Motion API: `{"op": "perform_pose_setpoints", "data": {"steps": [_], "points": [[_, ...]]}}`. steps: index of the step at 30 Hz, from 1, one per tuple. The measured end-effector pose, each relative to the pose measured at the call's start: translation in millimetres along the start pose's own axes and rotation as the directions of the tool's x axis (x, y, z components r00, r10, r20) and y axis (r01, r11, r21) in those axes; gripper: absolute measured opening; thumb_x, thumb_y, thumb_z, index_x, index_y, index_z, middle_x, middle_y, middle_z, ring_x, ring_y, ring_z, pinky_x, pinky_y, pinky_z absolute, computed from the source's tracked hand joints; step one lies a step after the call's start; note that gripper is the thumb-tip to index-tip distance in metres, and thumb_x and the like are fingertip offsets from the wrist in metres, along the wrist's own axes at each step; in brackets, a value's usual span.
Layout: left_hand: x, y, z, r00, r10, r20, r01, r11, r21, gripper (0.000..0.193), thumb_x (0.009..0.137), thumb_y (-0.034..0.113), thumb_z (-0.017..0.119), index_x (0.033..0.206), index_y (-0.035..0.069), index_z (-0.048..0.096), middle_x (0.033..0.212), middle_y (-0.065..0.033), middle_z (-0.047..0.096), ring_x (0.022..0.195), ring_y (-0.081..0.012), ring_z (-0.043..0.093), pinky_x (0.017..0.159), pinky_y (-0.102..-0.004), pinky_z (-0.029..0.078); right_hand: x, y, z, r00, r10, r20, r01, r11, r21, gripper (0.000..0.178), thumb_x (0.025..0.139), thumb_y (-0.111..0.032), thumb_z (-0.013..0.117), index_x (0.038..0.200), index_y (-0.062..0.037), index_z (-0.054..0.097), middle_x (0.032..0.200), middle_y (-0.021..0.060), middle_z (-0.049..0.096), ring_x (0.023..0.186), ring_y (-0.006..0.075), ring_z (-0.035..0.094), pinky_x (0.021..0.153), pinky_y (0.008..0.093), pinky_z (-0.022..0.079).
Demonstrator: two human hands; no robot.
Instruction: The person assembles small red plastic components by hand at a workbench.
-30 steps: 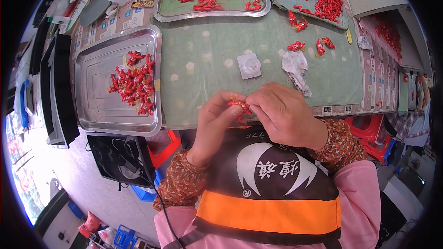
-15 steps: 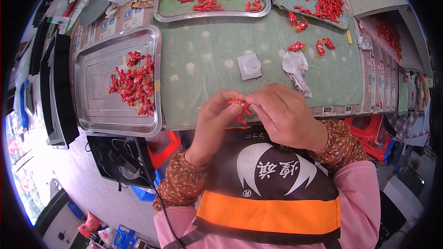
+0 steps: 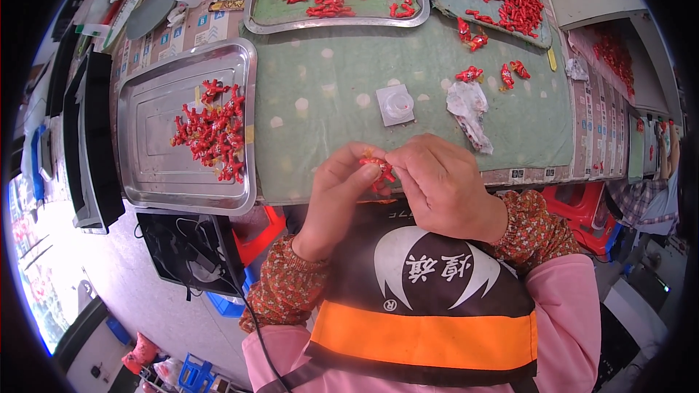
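My left hand (image 3: 336,191) pinches a small red figurine (image 3: 383,172) with yellow bits between thumb and fingers, above the table's near edge. Close against its right side, my right hand (image 3: 445,188) has its fingertips pressed together; whatever they hold is hidden. Beyond the hands, a small round white container (image 3: 398,105) sits on a grey-white square. Right of that lies a crumpled white tissue (image 3: 467,105), with a red and yellow figurine (image 3: 470,74) at its top end. Several similar pieces lie farther right and back.
On the left, a metal tray (image 3: 149,142) bears a heap of red figurines. A second metal tray (image 3: 338,28) at the back and a green-lined board (image 3: 455,12) at the back right carry many red pieces. Green cloth (image 3: 313,142) covers the table's middle.
My right hand has shifted slightly, its wrist moving a little left, with its fingertips still at the figurine. My left hand keeps its hold; the things on the table lie as before.
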State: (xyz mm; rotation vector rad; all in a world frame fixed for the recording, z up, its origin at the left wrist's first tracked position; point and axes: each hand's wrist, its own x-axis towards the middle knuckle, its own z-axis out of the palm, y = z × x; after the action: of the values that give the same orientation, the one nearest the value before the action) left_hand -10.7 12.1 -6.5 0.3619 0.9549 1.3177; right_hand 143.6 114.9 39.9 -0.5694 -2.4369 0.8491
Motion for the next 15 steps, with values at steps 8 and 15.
{"op": "perform_pose_setpoints", "data": {"steps": [8,15], "points": [[-0.7,0.4,0.2,1.0,0.001,0.007,-0.001,1.0,-0.008,0.015,0.098,0.01,0.056,0.11,0.002,0.059,0.097,-0.0042,0.065,0.083,-0.0109,0.061,0.079,-0.0277,0.053,0.2,-3.2,-0.2,1.0,0.002,0.001,-0.002,1.0,-0.014,0.019,0.078,0.01,0.064,0.094,0.0018,0.056,0.077,0.0155,0.059,0.067,0.0327,0.06,0.057,0.0395,0.048],[-0.5,0.9,0.6,1.0,-0.004,0.001,0.004,1.0,0.0,0.015,0.098,0.009,0.055,0.109,0.001,0.059,0.096,-0.004,0.065,0.084,-0.0107,0.061,0.079,-0.0279,0.053,-0.7,-3.6,0.9,1.0,0.008,-0.007,-0.008,1.0,-0.004,0.02,0.078,0.01,0.064,0.094,0.0016,0.056,0.078,0.0157,0.059,0.067,0.0329,0.06,0.058,0.0396,0.048]]}}
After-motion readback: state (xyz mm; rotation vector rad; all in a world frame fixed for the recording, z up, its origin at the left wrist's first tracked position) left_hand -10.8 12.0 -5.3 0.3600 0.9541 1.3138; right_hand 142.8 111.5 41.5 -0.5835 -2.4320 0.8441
